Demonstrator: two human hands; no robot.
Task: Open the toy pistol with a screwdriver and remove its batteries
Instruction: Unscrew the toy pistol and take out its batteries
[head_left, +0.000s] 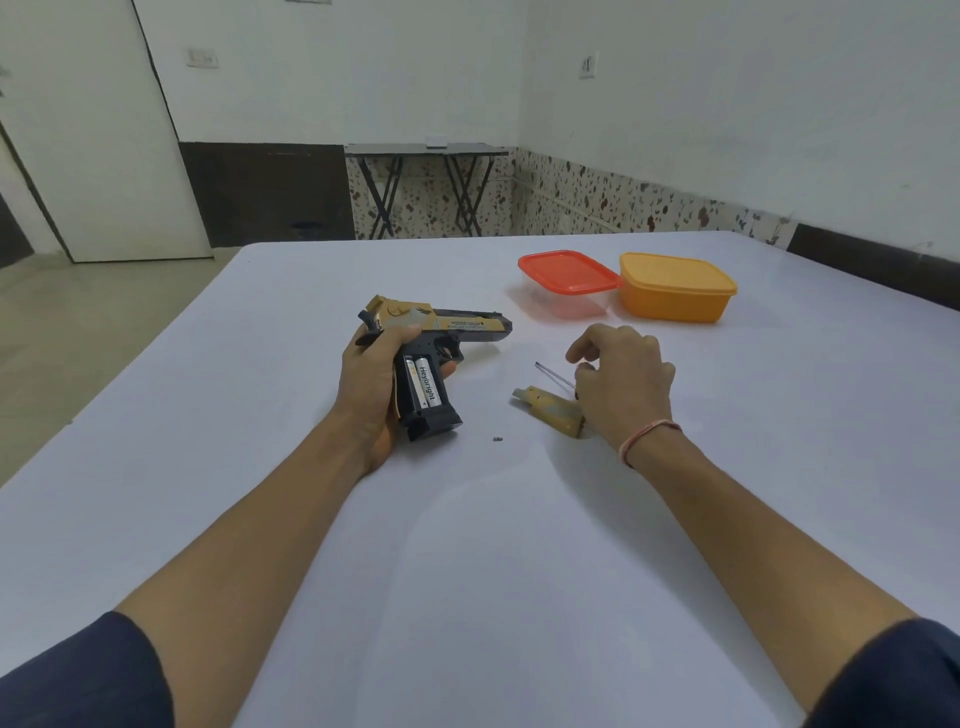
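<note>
Left hand (371, 379) clenches the toy pistol (441, 325) around mid-table (467, 545), left of centre, probably to steady it with the open grip facing up; two batteries (425, 382) sit in the grip just beside the curled fingers, not yet out. Right of it lie a loose screw (497, 439) and the detached cover (548, 413); right hand (626, 384) curls over the screwdriver (553, 374), handle hidden; cannot tell if gripped or released.

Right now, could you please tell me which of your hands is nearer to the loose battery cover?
Right. The right hand is directly beside the cover, over the screwdriver; the left hand is farther away, gripping the pistol.
</note>
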